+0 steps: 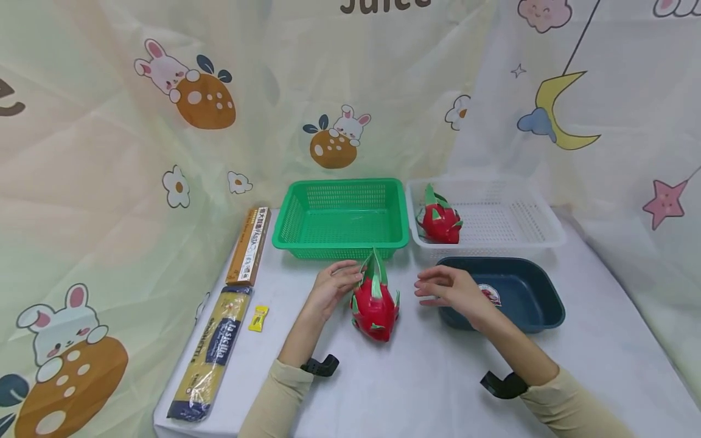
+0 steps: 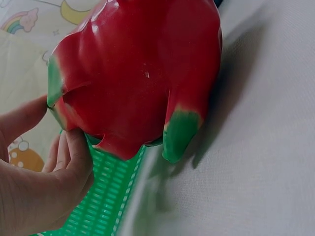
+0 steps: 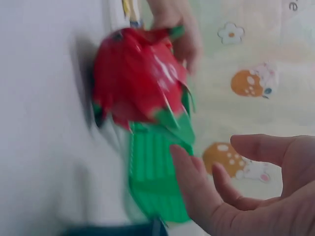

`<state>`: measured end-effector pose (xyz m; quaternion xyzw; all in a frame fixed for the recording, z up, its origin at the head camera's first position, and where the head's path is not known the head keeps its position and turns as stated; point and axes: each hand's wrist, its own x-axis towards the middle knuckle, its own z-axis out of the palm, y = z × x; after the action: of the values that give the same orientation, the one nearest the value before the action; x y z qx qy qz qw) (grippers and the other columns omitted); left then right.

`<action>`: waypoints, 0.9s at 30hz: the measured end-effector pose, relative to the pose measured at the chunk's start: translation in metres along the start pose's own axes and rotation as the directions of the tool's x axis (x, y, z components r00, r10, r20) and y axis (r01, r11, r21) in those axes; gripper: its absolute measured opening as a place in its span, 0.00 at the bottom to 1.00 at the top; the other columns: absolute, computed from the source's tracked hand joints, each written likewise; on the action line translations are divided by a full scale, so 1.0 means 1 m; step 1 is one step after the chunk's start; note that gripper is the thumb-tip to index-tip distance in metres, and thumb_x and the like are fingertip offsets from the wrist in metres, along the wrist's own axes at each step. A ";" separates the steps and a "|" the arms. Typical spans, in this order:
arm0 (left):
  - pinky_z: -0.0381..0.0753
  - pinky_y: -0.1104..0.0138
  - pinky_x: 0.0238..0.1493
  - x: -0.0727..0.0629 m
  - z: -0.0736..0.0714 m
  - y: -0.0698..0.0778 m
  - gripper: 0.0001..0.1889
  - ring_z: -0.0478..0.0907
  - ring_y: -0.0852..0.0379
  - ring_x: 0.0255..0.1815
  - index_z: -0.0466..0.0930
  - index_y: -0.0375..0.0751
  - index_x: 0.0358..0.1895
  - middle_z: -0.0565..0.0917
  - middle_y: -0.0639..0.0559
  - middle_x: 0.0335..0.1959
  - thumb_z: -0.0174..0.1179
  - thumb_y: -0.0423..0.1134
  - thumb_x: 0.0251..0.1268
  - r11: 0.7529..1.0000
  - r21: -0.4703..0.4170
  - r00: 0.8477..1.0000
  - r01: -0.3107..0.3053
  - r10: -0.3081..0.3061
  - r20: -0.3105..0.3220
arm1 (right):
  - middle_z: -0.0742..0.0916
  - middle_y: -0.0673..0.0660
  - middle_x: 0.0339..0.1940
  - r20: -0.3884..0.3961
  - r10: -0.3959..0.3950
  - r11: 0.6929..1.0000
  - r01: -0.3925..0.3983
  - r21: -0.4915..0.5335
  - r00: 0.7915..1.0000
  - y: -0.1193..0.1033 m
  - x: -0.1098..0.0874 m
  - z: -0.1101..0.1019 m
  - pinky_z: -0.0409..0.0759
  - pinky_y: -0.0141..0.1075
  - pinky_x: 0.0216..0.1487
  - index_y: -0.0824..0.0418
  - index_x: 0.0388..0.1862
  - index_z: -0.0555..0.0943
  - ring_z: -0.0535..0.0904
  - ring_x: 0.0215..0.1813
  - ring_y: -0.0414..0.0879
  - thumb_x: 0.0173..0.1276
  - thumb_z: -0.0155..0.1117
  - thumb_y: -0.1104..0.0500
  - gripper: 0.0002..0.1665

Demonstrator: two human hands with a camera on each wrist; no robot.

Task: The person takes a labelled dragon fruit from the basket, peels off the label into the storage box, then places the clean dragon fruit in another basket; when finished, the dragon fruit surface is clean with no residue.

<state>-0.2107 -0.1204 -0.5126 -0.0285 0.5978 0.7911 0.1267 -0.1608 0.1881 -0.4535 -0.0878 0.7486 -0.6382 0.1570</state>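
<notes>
A red dragon fruit (image 1: 375, 310) with green scale tips stands at the middle of the white table, its long green leaves pointing toward the baskets. At its left side, my left hand (image 1: 335, 286) pinches a green-tipped scale between thumb and fingers; the left wrist view has the fruit (image 2: 142, 73) close up beside that hand (image 2: 49, 182). To the right, apart from the fruit, my right hand (image 1: 450, 293) hovers by the dark blue basin's near left edge, fingers spread and holding nothing. A second dragon fruit (image 1: 440, 222) lies in the white basket's left end.
A green basket (image 1: 341, 252) stands at the back, beside the white basket (image 1: 493, 248). The dark blue basin (image 1: 520, 292) sits at the right. Along the left edge lie a brown pasta box (image 1: 241, 249), a spaghetti bag (image 1: 210, 356) and a small yellow packet (image 1: 258, 318).
</notes>
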 end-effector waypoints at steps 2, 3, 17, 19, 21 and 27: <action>0.85 0.64 0.58 0.000 0.000 0.000 0.26 0.86 0.54 0.55 0.76 0.33 0.65 0.83 0.34 0.62 0.71 0.31 0.64 1.000 0.005 1.000 -0.001 0.001 0.001 | 0.84 0.72 0.61 0.014 0.009 1.000 -0.010 0.017 1.000 0.004 0.002 0.012 0.86 0.51 0.56 0.73 0.67 0.73 0.86 0.58 0.64 0.77 0.65 0.61 0.26; 0.85 0.64 0.59 0.000 0.000 0.000 0.26 0.86 0.54 0.55 0.76 0.33 0.65 0.83 0.33 0.62 0.71 0.31 0.64 1.000 0.004 1.000 -0.002 0.002 0.000 | 0.83 0.73 0.62 0.019 0.016 1.000 -0.016 0.023 1.000 0.006 0.003 0.016 0.86 0.52 0.56 0.73 0.68 0.72 0.85 0.59 0.65 0.77 0.65 0.60 0.27; 0.82 0.57 0.65 -0.002 0.002 -0.003 0.28 0.86 0.53 0.55 0.76 0.33 0.66 0.83 0.35 0.62 0.72 0.31 0.64 1.000 0.011 1.000 0.001 -0.001 -0.016 | 0.85 0.70 0.61 -0.031 0.116 0.989 -0.113 0.097 0.993 0.031 0.011 0.053 0.87 0.57 0.53 0.72 0.72 0.70 0.87 0.55 0.59 0.74 0.69 0.60 0.34; 0.83 0.59 0.63 -0.002 0.003 -0.003 0.27 0.86 0.54 0.54 0.76 0.33 0.66 0.83 0.34 0.62 0.72 0.31 0.64 1.000 0.008 1.000 -0.002 0.002 -0.017 | 0.86 0.69 0.58 -0.083 0.123 0.988 -0.113 0.108 0.989 0.034 0.012 0.057 0.87 0.57 0.52 0.72 0.71 0.71 0.89 0.52 0.59 0.73 0.70 0.61 0.33; 0.84 0.62 0.60 -0.003 0.003 -0.003 0.27 0.86 0.54 0.54 0.76 0.32 0.66 0.83 0.34 0.62 0.72 0.31 0.64 1.000 0.010 1.000 -0.005 0.005 -0.019 | 0.88 0.68 0.56 -0.138 0.124 0.988 -0.109 0.107 0.983 0.038 0.014 0.060 0.88 0.55 0.50 0.71 0.70 0.74 0.90 0.50 0.58 0.72 0.71 0.61 0.31; 0.86 0.66 0.57 -0.004 0.002 -0.004 0.28 0.86 0.54 0.54 0.76 0.32 0.65 0.82 0.33 0.63 0.73 0.31 0.63 1.000 0.016 1.000 -0.007 0.008 -0.009 | 0.91 0.66 0.49 -0.243 0.120 0.992 -0.106 0.069 0.962 0.041 0.016 0.066 0.89 0.51 0.48 0.68 0.67 0.78 0.91 0.45 0.56 0.69 0.75 0.62 0.29</action>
<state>-0.2058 -0.1184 -0.5146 -0.0287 0.6049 0.7865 0.1213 -0.1500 0.1281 -0.5048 0.0396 0.7483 -0.6544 0.1011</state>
